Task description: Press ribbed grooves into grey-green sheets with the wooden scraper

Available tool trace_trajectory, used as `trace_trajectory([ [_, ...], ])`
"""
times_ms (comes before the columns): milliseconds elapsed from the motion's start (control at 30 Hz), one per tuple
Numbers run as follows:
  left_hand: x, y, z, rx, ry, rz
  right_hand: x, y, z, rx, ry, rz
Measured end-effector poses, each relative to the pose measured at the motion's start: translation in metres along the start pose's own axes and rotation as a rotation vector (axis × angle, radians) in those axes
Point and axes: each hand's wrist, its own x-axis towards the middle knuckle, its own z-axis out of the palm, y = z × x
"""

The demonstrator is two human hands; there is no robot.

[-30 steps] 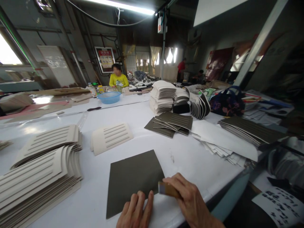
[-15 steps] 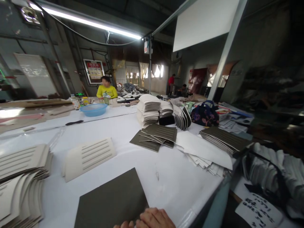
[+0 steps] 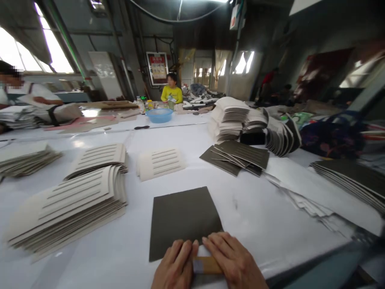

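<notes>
A dark olive-grey sheet [image 3: 183, 220] lies flat on the white table before me. My left hand [image 3: 176, 263] is at its near edge, fingers bent and together over the edge. Beside it, my right hand [image 3: 234, 257] has its fingertips on the same sheet's near right corner. A yellowish wooden handle [image 3: 210, 265] with a greyish end sticks out from under my right palm toward the left hand; the rest of that tool is hidden. A strip of pale material shows between the hands.
Stacks of pale slotted pieces [image 3: 81, 200] stand at left, with a smaller pale pile [image 3: 162, 162] ahead. Dark slotted sheets [image 3: 237, 154], tall pale stacks [image 3: 230, 110] and white sheets [image 3: 319, 192] lie to the right. Beyond are a blue basin [image 3: 159, 115] and seated people.
My view has swung left and down, bringing both hands and more stacks into sight. The wooden handle now shows between the hands, which stay at the dark sheet's near edge.
</notes>
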Motion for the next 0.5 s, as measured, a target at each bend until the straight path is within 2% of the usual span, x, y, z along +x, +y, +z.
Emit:
trace_trajectory([
  [100,-0.015,-0.002,-0.005,0.058,0.031,-0.017,-0.006,0.008,-0.003,-0.030,-0.031,-0.038],
  [200,-0.020,0.000,-0.003,0.064,0.031,-0.056,0.003,0.000,0.004,0.029,-0.035,-0.052],
  [333,-0.011,0.003,-0.001,0.062,0.096,-0.074,0.019,-0.016,0.018,0.107,0.092,-0.035],
  [400,-0.018,-0.004,-0.007,0.118,0.126,-0.056,0.015,-0.011,0.017,0.046,0.039,-0.035],
  [500,-0.052,-0.030,-0.025,0.238,0.078,-0.079,-0.003,0.009,0.003,-0.080,-0.107,-0.021],
])
